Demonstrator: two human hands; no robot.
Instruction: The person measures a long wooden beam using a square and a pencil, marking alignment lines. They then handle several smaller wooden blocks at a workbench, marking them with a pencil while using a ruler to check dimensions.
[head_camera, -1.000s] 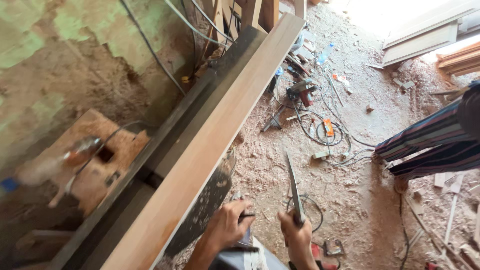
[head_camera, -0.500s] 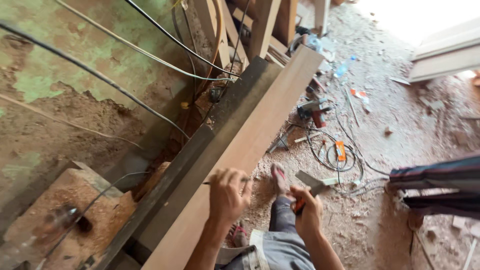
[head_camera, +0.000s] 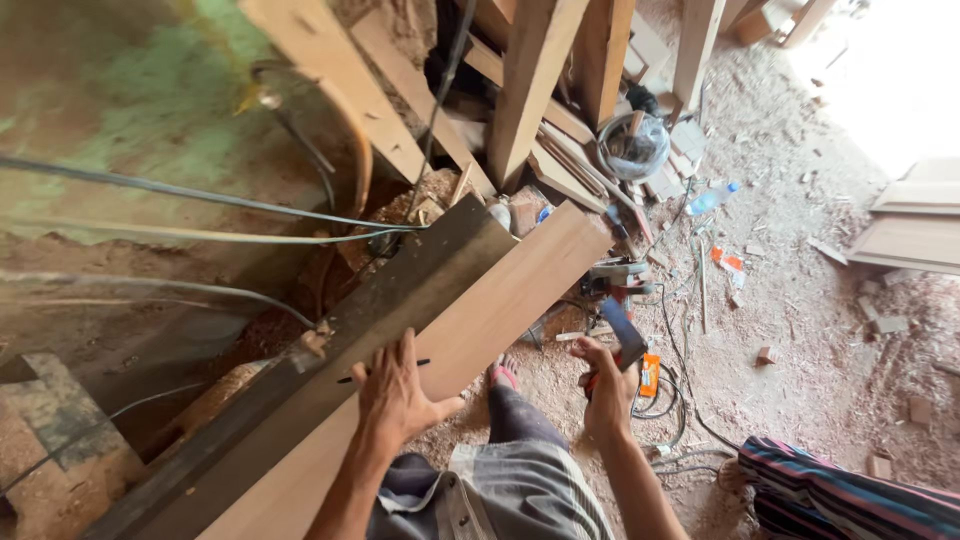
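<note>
My left hand (head_camera: 400, 395) lies flat, fingers spread, on a long light wooden plank (head_camera: 520, 290) that slants from lower left to upper right. It pins a thin dark pencil (head_camera: 350, 378) under its fingers. A dark, worn beam (head_camera: 420, 275) runs along the plank's left edge. To the right of the plank, my right hand (head_camera: 605, 385) is closed on a red-handled tool with a flat dark metal blade (head_camera: 625, 335), held above the dirt floor. My grey-trousered leg shows between my arms.
Timber posts (head_camera: 530, 80) and offcuts crowd the far end. A power tool (head_camera: 615, 275), cables (head_camera: 680, 410), a plastic bottle (head_camera: 712, 198) and a round tub (head_camera: 635, 145) lie on the sawdust floor. Boards (head_camera: 910, 235) are stacked at right. Another person's striped garment (head_camera: 850, 495) is at lower right.
My left hand went from my lap up onto the plank with the pencil. My right hand lowered the upright blade and moved it forward. The view swung toward the plank's far end.
</note>
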